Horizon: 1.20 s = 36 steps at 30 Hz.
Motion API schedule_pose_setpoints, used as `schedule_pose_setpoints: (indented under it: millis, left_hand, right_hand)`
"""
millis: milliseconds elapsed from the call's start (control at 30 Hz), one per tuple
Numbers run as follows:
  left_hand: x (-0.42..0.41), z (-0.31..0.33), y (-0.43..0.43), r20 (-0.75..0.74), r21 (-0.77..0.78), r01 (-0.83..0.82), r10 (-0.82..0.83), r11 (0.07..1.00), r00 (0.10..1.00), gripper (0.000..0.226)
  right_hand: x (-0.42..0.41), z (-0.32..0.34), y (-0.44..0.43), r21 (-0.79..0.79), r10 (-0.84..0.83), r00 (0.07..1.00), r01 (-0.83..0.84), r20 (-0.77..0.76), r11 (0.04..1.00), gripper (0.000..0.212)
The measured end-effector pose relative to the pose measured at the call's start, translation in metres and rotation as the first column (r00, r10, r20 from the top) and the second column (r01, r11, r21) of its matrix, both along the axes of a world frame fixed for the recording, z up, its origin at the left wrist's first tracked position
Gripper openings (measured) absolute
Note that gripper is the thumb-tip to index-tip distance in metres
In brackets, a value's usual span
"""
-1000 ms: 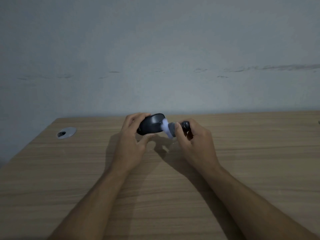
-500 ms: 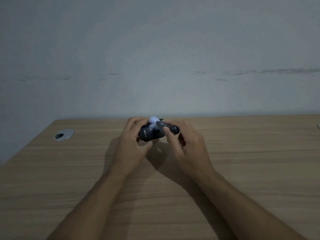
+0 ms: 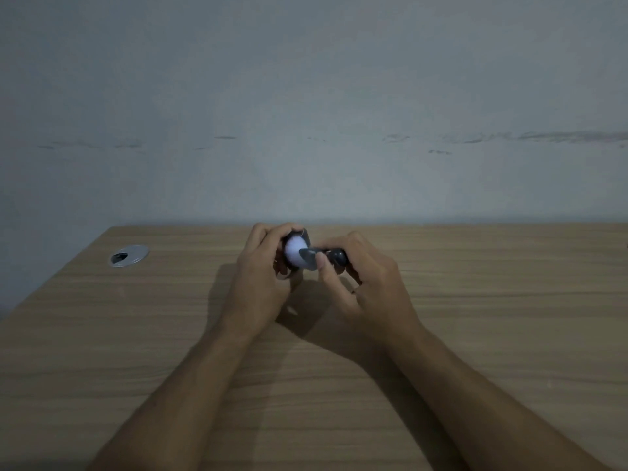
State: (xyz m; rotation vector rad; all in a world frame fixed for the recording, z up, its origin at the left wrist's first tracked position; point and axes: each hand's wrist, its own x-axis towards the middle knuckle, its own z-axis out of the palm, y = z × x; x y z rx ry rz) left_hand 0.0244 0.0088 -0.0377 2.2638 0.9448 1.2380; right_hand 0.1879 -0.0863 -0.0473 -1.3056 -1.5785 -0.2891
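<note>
Two bare forearms reach in from the near edge over the wooden table [image 3: 509, 341] and meet near its far side. The left hand [image 3: 261, 277] is curled round the rounded end of a small dark gadget [image 3: 295, 254], fingers wrapped over the top and thumb tucked below, with the gadget's pale, glowing round face turned toward the camera. The right hand [image 3: 370, 283] grips the gadget's dark stem [image 3: 334, 255], which sticks out sideways to the right; its fingers are folded round the stem and the thumb lies along it toward the pale face. The gadget is held just above the tabletop, between both hands. Farther left, well apart, a silver cable grommet [image 3: 128, 255] sits in the table. Behind stands a plain grey wall [image 3: 306, 96].
</note>
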Motion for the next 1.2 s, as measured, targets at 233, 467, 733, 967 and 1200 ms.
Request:
schedule_pose_setpoints:
  millis: [233,467,733,967,1200]
  left_hand:
    - [0.0009,-0.003,0.0043,-0.086,0.06,0.01,-0.005,0.998,0.996,0.06]
    - [0.0007,-0.0047,0.0059,-0.047,0.069,0.003,0.0,0.998,0.999,0.059]
    - [0.0011,-0.0046,0.0067,-0.073,0.084,-0.006,0.012,0.996,0.997,0.071]
    - [-0.0002,-0.0062,0.0056,-0.095,0.113,0.113,-0.103,0.987,0.99,0.073]
    - [-0.0015,-0.0035,0.0039,-0.046,0.086,0.098,-0.094,0.991,0.994,0.063]
  right_hand:
    - [0.0015,-0.0022,0.0033,0.044,-0.1,0.994,0.102,-0.042,0.994,0.023]
    - [0.0013,-0.0028,0.0025,-0.005,-0.012,1.0,0.012,-0.017,1.0,0.018]
    - [-0.0018,-0.0033,0.003,-0.037,0.003,0.997,0.0,0.081,0.999,0.019]
    - [0.0036,0.001,0.0023,0.064,-0.07,0.995,0.075,-0.065,0.995,0.024]
    - [-0.0013,0.0009,0.0011,0.042,-0.016,1.0,0.017,-0.013,0.999,0.024]
